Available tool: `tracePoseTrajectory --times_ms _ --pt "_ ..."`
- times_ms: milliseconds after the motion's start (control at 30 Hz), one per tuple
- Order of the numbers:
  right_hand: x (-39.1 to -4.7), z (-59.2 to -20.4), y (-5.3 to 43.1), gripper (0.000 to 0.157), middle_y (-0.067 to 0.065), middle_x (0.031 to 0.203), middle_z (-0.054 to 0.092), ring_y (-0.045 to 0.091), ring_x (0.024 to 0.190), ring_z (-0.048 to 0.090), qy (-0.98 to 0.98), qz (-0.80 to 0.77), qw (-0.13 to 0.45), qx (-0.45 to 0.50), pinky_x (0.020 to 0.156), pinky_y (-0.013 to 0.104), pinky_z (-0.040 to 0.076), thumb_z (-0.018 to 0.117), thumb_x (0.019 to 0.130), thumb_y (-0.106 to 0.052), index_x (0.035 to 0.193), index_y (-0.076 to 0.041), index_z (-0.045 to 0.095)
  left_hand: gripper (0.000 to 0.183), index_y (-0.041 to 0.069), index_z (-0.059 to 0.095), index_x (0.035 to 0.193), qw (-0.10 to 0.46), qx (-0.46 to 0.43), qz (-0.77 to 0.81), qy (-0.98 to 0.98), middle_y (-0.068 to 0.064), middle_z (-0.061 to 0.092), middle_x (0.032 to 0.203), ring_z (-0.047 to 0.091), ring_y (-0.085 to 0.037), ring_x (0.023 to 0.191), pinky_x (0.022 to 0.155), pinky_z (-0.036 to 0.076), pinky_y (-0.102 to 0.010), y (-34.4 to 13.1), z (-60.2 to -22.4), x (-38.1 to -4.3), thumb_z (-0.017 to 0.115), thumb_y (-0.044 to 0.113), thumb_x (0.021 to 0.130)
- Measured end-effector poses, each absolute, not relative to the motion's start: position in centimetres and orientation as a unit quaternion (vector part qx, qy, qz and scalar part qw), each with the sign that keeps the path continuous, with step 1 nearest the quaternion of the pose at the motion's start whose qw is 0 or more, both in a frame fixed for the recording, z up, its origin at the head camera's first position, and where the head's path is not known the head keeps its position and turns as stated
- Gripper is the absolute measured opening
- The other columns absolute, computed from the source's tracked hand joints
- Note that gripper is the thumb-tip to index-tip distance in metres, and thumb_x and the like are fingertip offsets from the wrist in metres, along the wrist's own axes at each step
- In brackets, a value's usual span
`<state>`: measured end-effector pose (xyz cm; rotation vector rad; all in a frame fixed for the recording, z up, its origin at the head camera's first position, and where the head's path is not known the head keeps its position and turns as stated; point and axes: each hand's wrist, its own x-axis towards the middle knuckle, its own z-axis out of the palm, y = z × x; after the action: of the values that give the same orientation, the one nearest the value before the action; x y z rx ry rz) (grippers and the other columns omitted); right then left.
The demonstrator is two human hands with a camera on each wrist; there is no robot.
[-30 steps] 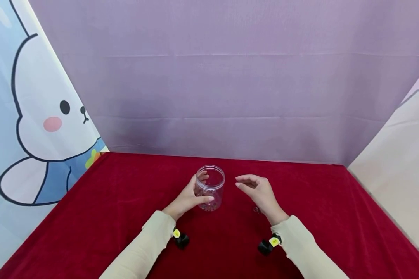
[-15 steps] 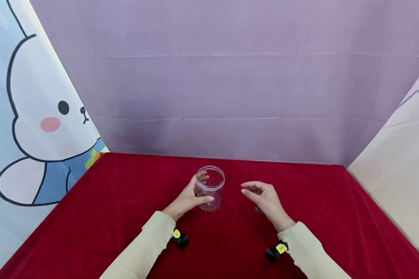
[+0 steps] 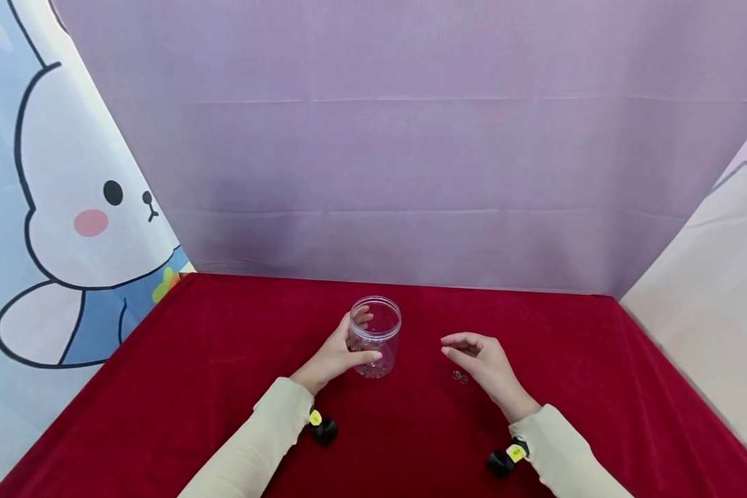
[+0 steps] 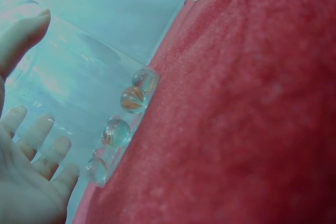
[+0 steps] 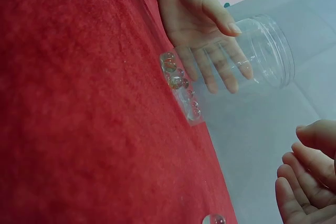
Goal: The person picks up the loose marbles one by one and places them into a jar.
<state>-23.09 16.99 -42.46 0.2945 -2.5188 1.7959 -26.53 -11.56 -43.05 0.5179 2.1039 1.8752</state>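
A clear plastic jar (image 3: 389, 349) without a lid stands on the red cloth, and my left hand (image 3: 331, 361) grips its side, thumb in front and fingers behind. Through its wall, the left wrist view shows several glass marbles (image 4: 133, 99) at the bottom, one with an orange swirl. My right hand (image 3: 484, 363) hovers to the right of the jar, fingers loosely bent and thumb apart from them. Nothing shows between them in the right wrist view. Two clear marbles (image 3: 459, 377) lie side by side on the cloth, just below and left of that hand.
Red velvet cloth (image 3: 224, 332) covers the table. A plain purple curtain (image 3: 398, 173) hangs along the back edge, with a cartoon-printed sheet (image 3: 68, 173) on the left and a pale one (image 3: 722, 277) on the right. Each wrist wears a small black camera (image 3: 325, 431).
My right hand has moved right and toward me, away from the jar, so the two marbles it partly covered now show fully. The left hand and jar stay put.
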Motion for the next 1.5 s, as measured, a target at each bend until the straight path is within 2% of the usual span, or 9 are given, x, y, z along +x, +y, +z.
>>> tracePoseTrajectory --times_ms 267,433,633,733,1000,1233,1500 --pt "-22.4 -42.3 17.7 0.034 0.018 0.108 0.066 0.031 0.094 0.064 -0.815 0.572 0.011 0.088 0.077 0.023 0.051 0.07 0.086 -0.019 0.112 0.001 0.065 0.089 0.021 0.018 0.149 0.115 0.179 0.66 0.721 -0.008 0.028 0.15 0.026 -0.029 0.139 0.111 0.025 -0.051 -11.4 -44.5 -27.4 0.074 0.011 0.081" --pt "-22.1 -42.3 18.3 0.032 0.014 0.104 0.068 0.018 0.09 0.065 -0.818 0.568 0.018 0.083 0.077 0.022 0.05 0.07 0.086 -0.017 0.112 0.002 0.066 0.088 0.018 0.019 0.149 0.109 0.189 0.662 0.717 -0.01 0.028 0.15 0.027 -0.03 0.138 0.11 0.025 -0.051 -11.2 -44.5 -27.3 0.074 0.013 0.081" --pt "-21.9 -42.0 18.7 0.033 0.015 0.105 0.067 0.007 0.086 0.063 -0.819 0.567 0.022 0.081 0.075 0.022 0.051 0.07 0.086 -0.017 0.112 0.002 0.065 0.083 0.02 0.021 0.147 0.102 0.19 0.663 0.717 -0.011 0.029 0.149 0.028 -0.032 0.137 0.11 0.026 -0.052 -11.2 -44.3 -27.3 0.071 0.007 0.082" --pt "-21.8 -41.9 18.9 0.033 0.018 0.107 0.066 0.006 0.085 0.062 -0.819 0.568 0.021 0.082 0.074 0.022 0.051 0.07 0.086 -0.016 0.112 0.003 0.065 0.084 0.023 0.022 0.147 0.103 0.189 0.662 0.718 -0.01 0.03 0.149 0.028 -0.031 0.138 0.11 0.027 -0.051 -11.2 -44.1 -27.2 0.072 0.008 0.081" --pt "-21.5 -41.7 19.2 0.033 0.017 0.11 0.066 0.006 0.087 0.062 -0.824 0.56 0.022 0.083 0.074 0.021 0.05 0.069 0.086 -0.018 0.113 0.001 0.065 0.084 0.018 0.02 0.148 0.104 0.19 0.665 0.715 -0.011 0.029 0.15 0.028 -0.03 0.138 0.11 0.026 -0.052 -11.4 -44.1 -27.2 0.071 0.007 0.082" --pt "-21.2 -41.5 19.7 0.033 0.017 0.111 0.065 0.005 0.088 0.061 -0.827 0.557 0.019 0.078 0.075 0.021 0.05 0.069 0.086 -0.017 0.113 0.001 0.065 0.082 0.027 0.024 0.145 0.101 0.184 0.667 0.715 -0.011 0.029 0.15 0.028 -0.031 0.138 0.11 0.026 -0.051 -11.5 -43.9 -27.0 0.071 0.006 0.081" --pt "-21.0 -42.1 20.1 0.033 0.018 0.111 0.066 0.003 0.089 0.061 -0.827 0.558 0.023 0.07 0.076 0.02 0.049 0.069 0.086 -0.016 0.113 0.002 0.065 0.084 0.022 0.021 0.147 0.105 0.186 0.663 0.718 -0.011 0.029 0.149 0.029 -0.03 0.137 0.109 0.027 -0.051 -11.7 -44.1 -26.8 0.072 0.008 0.081"
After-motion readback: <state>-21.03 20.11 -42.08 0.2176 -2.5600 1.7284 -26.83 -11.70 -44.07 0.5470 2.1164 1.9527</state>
